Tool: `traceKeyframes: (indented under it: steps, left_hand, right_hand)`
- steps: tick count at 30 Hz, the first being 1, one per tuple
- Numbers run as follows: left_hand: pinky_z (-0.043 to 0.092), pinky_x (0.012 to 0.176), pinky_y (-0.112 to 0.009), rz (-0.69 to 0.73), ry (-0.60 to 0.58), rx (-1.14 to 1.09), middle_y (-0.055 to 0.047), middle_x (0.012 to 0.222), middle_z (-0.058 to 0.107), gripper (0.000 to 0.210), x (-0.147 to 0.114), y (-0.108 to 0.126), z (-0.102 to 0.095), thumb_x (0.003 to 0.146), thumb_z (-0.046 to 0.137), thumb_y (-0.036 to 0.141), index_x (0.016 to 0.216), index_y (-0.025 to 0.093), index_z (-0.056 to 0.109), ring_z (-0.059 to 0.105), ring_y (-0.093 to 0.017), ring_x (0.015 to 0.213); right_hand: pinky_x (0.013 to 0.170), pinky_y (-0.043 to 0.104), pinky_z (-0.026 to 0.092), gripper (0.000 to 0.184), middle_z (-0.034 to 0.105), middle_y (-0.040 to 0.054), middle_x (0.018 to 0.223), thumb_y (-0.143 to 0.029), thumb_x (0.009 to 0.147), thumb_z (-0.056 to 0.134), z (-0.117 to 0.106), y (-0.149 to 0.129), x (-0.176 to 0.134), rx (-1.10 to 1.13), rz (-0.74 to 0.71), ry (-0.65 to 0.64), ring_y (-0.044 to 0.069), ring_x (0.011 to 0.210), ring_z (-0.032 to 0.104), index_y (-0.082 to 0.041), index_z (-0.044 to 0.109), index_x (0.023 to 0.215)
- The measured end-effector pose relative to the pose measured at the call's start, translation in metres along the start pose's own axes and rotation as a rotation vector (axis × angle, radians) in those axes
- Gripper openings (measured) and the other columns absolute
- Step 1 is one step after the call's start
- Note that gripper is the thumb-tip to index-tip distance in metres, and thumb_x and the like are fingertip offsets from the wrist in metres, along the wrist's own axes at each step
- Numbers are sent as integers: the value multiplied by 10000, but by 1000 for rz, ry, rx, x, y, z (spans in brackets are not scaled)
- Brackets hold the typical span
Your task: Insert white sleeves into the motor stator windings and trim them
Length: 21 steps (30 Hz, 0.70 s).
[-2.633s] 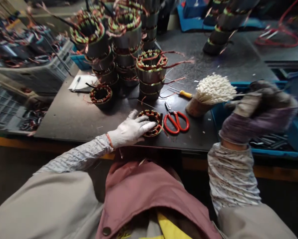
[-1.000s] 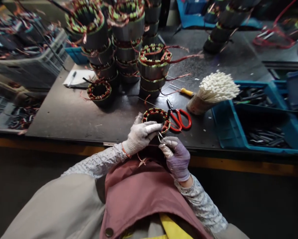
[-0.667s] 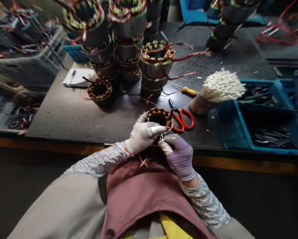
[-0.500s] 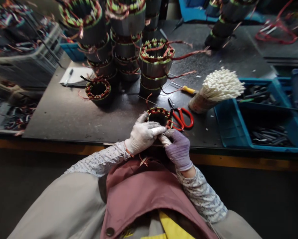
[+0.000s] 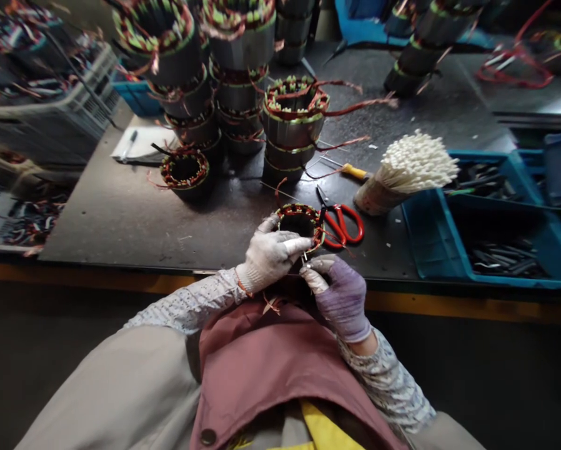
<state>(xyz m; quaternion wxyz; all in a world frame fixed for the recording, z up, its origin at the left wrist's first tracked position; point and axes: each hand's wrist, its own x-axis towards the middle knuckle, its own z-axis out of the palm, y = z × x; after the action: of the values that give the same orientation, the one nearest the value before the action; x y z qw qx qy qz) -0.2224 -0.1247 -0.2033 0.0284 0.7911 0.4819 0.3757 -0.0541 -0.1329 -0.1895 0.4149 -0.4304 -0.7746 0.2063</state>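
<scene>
A small motor stator [image 5: 301, 220] stands by the table's near edge, its top ring wound with red wire and lime-green insulation. My left hand [image 5: 272, 255], in a white glove, grips its near left side; the fingers lie across the front rim. Just off the rim at the front right, my right hand [image 5: 342, 294], in a purple glove with pale fingertips, is pinched closed. A tiny pale piece shows by those fingertips, too small to name. Red-handled scissors [image 5: 341, 225] lie partly open against the stator's right side.
Stacked stators [image 5: 292, 125] rise behind, with a single stator [image 5: 185, 172] at left. A holder of white sticks [image 5: 416, 162] and a yellow-handled tool [image 5: 354, 171] are right of centre. Blue bins [image 5: 430, 244] hold dark sleeves. A grey crate [image 5: 41, 131] stands left; paper [image 5: 144, 142] bears a pen.
My right hand has drawn back a little, down and to the right, away from the left fingers. My left hand stays on the stator.
</scene>
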Motion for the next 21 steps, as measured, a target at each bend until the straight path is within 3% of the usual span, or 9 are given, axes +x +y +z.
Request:
traceKeyframes:
  steps: [6,10,13,16,18,21]
  left_hand:
    - [400,1030,-453,118,56,37,-16,908,759,225,-1,-2,2,921,481,233,953,229,704,713,-158,857]
    - [364,1062,-490,112,-68,77,-9,914,759,211,0,-4,2,919,497,256,982,253,698,706,-173,907]
    - [343,1095,-481,56,-175,52,-16,950,753,215,3,-5,-5,905,511,251,1029,246,687,694,-174,932]
    - [384,1086,-432,-8,-293,32,-81,1199,670,416,6,-5,-17,847,610,317,1246,201,588,586,-233,1168]
    - [407,1071,-425,-48,-362,75,-139,1305,591,630,9,-4,-22,793,677,340,1360,142,484,479,-291,1283]
    - [396,1079,-436,-81,-447,149,-142,1218,632,609,15,-3,-23,796,678,341,1340,129,507,475,-315,1272]
  right_hand:
    - [604,255,506,110,689,17,694,-275,837,633,9,11,5,-38,51,-41,147,618,634,-200,663,761]
    - [623,264,471,195,700,61,776,-338,885,560,11,16,9,-212,-78,-27,164,686,635,-186,672,836]
    - [588,261,421,263,683,68,746,-327,912,477,-1,16,12,-310,-230,-78,153,652,605,-182,653,780]
    - [551,250,394,236,676,41,703,-286,894,480,-21,15,9,-254,-329,-141,131,602,583,-199,623,728]
    - [557,253,407,167,695,44,748,-297,850,550,-30,11,4,-145,-255,-110,136,622,595,-210,623,728]
    - [515,258,426,213,674,47,710,-341,856,528,-33,0,-3,202,24,-81,134,566,578,-207,595,704]
